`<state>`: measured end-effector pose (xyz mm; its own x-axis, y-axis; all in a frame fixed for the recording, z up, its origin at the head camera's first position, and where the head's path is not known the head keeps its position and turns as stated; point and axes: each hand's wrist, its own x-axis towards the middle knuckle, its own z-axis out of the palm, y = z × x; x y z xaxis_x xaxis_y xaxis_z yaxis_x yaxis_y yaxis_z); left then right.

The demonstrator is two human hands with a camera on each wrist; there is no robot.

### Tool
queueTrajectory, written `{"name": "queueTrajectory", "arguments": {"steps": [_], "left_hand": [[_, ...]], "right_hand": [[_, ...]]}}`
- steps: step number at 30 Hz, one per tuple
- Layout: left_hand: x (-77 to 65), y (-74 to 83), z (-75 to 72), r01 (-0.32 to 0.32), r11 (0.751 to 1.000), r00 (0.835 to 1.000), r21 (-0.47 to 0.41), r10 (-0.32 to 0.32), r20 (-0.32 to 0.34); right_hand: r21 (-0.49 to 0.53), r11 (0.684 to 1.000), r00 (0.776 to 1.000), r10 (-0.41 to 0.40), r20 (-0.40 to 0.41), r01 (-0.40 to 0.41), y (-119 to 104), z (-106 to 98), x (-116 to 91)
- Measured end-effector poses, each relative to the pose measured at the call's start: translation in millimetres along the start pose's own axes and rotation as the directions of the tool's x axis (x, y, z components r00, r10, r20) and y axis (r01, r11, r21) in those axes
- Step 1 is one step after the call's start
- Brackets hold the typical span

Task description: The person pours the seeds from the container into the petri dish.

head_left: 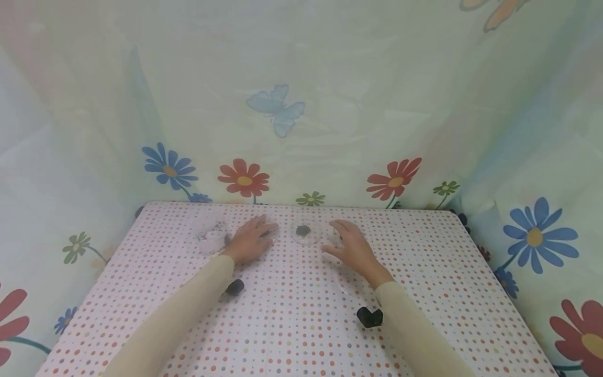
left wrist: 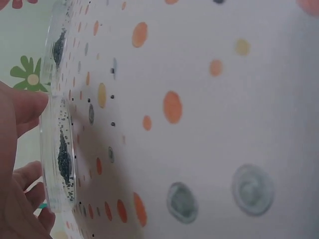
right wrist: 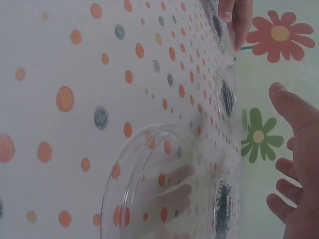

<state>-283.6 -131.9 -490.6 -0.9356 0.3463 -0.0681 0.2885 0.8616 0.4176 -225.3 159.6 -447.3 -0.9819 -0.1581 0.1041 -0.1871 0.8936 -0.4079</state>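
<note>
My left hand grips a clear petri dish by its sides, with the thumb at one edge and the fingers at the other. Dark granules lie heaped in that dish. To its right on the table sits a second petri dish with a dark heap in the middle. My right hand is held with spread, lightly bent fingers and nothing in them. Close by it in the right wrist view is a third dish with dark granules. A clear round lid lies nearer, below the right hand.
Left of my left hand stands a clear container with dark specks. Loose dark grains are scattered on the dotted tabletop. A flowered curtain hangs behind the table. Black pieces show beside both sleeves.
</note>
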Motion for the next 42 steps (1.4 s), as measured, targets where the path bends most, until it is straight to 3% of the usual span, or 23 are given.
{"name": "queueTrajectory", "arguments": {"steps": [5, 14, 19, 28, 35, 42], "left_hand": [[3.2, 4.1, -3.1, 0.004, 1.000, 1.000, -0.007, -0.004, 0.021], [7.9, 11.3, -6.8, -0.045, 0.999, 0.998, -0.021, 0.046, 0.048], [6.8, 14.5, -8.6, -0.032, 0.999, 0.998, -0.021, 0.033, 0.049], [5.5, 12.8, -11.4, -0.009, 1.000, 0.999, -0.026, 0.010, 0.033], [4.7, 10.4, -13.8, -0.027, 1.000, 0.999, -0.004, 0.027, 0.022], [3.8, 8.1, -13.7, -0.042, 0.999, 0.999, 0.029, 0.041, 0.018]], "right_hand": [[0.008, 1.000, 1.000, -0.007, -0.005, 0.007, 8.2, -1.7, -4.8], [0.007, 1.000, 1.000, -0.006, -0.017, 0.006, 16.4, -7.6, -18.2], [-0.028, 0.999, 1.000, 0.016, -0.013, -0.016, 20.1, -6.1, -21.0], [-0.042, 0.999, 1.000, -0.009, -0.022, 0.008, 23.4, -5.8, -26.6], [-0.021, 0.999, 0.999, -0.034, -0.037, 0.033, 25.9, -6.9, -34.5], [-0.042, 0.999, 1.000, 0.011, -0.005, -0.011, 28.6, -4.8, -41.9]]}}
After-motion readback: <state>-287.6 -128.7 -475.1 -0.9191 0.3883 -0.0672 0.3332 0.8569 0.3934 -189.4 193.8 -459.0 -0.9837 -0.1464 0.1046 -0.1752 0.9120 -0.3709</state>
